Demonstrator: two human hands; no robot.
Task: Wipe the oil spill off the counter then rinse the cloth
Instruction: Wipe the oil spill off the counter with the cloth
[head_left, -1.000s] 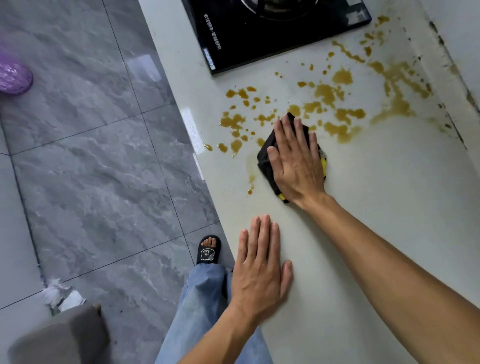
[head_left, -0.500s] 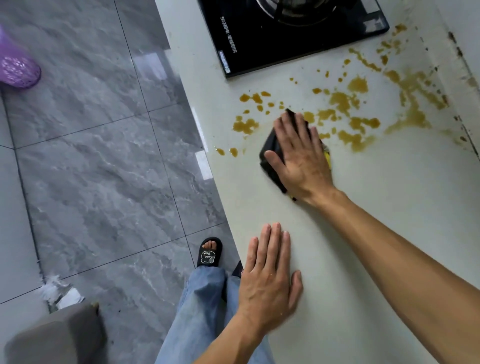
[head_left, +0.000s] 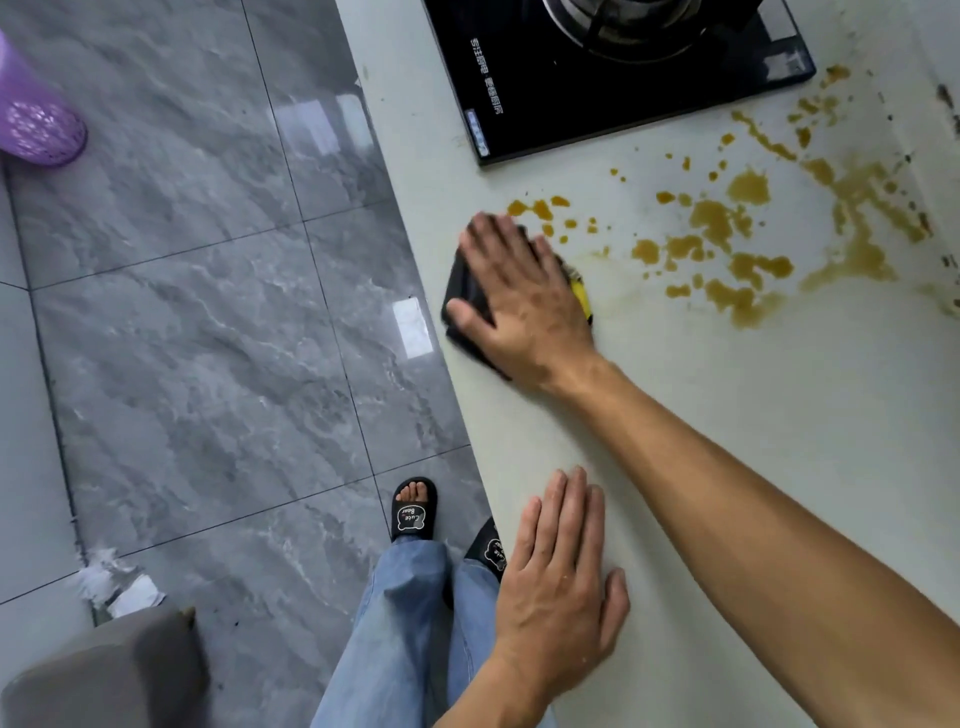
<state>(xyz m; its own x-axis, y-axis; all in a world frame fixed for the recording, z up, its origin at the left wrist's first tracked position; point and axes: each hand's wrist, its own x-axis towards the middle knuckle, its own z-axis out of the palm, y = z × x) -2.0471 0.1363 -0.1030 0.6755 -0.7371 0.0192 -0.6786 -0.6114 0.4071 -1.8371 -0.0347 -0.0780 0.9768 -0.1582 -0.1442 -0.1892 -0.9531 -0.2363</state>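
Right hand (head_left: 522, 299): laid palm-down on the cloth, near the front edge of the tabletop; forearm reaching in from the lower right.
Right fingers (head_left: 488, 234): straight and spread, pressing flat on the cloth; blurred at the tips; thumb out to the left across the dark fabric.
Cloth (head_left: 464, 291): dark, folded pad with a yellow edge showing at the right of the hand; flat on the tabletop, mostly covered by the palm.
Oil spill (head_left: 711, 218): amber-brown drops and pools scattered over the tabletop, from just beyond the fingertips out to the right as far as the back wall; nearest drops just beside the cloth; faint smear between the cloth and the larger pools.
Left hand (head_left: 558, 587): flat on bare tabletop near the front edge, well apart from the cloth.
Left fingers (head_left: 563, 514): straight, close together, holding nothing.
Tabletop (head_left: 753, 415): pale, smooth; dark stains along the joint with the back wall.
Gas hob (head_left: 597, 78): black glass panel at the top, burner partly in view, printed text along its left edge.
Floor (head_left: 208, 338): glossy grey marbled tiles, left of the tabletop.
Purple basket (head_left: 36, 124): at the upper left on the floor.
Feet: black slippers (head_left: 414, 512) below blue jeans (head_left: 405, 639).
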